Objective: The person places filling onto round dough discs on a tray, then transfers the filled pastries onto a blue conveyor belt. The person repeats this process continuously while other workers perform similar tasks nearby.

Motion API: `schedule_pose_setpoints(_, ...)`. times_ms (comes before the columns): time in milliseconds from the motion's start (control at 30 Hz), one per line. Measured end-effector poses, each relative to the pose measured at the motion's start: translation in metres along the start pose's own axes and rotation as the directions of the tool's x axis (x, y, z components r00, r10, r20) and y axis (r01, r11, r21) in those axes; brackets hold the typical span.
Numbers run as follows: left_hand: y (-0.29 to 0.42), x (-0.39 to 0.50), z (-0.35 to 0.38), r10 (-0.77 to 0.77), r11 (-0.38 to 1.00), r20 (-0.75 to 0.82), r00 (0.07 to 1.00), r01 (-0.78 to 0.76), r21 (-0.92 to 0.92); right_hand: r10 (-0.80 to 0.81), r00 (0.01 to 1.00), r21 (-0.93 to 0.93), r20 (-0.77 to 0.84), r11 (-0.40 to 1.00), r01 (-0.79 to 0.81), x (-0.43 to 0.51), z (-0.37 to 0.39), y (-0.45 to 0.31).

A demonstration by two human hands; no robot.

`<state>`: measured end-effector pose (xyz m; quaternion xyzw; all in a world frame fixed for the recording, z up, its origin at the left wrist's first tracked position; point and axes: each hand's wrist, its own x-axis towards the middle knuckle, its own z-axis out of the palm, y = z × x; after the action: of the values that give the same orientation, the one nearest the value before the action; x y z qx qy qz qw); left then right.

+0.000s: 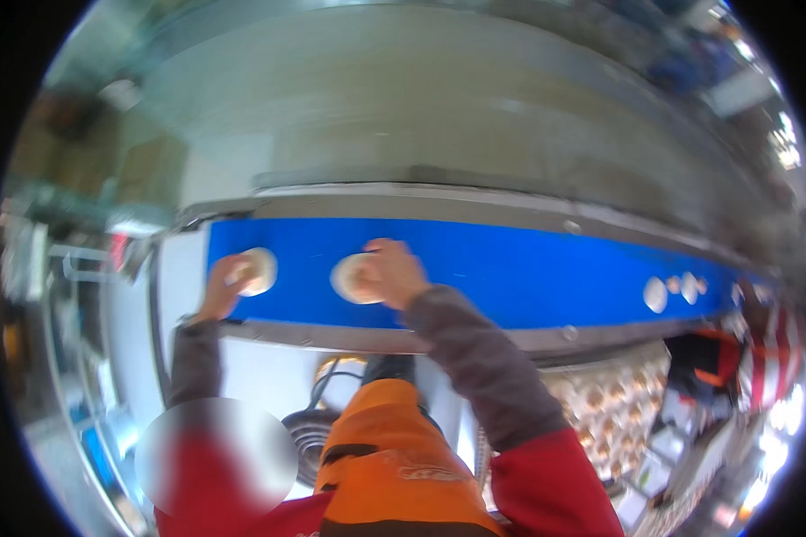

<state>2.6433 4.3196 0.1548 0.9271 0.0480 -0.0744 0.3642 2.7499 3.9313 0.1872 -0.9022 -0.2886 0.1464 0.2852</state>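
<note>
A long blue conveyor belt [510,282] runs across in front of me. At its left end, my left hand [220,290] has its fingers closed at the near-left edge of a pale round dough piece [264,270]. Farther right, my right hand [397,274] reaches over a second pale dough disc [344,276], its curled fingers gripping the right side. Something brownish shows at the fingertips of each hand, too blurred to make out. Both discs are on or just above the belt; which one, I cannot tell.
Metal rails [349,337] edge the belt. Several pale and brownish round pieces [655,294] lie at its far right, near a co-worker in a striped sleeve [769,359]. Below right, a tray [604,409] holds rows of round pieces. Dark coiled hose [309,433] lies beside my orange apron.
</note>
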Motion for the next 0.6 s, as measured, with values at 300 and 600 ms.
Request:
schedule_pose_setpoints(300, -0.126, 0.023, -0.069, -0.080, 0.991, 0.089, 0.993, 0.070, 0.118, -0.138, 0.971, -0.088, 0.197, 0.984, 0.158, 0.075, 0.082, -0.072)
schedule_pose_setpoints(600, -0.054, -0.058, -0.057, -0.454, 0.828, -0.046, 0.890, 0.402, -0.391, 0.240, 0.966, 0.851, 0.098, 0.482, -0.206, -0.243, -0.006, -0.064)
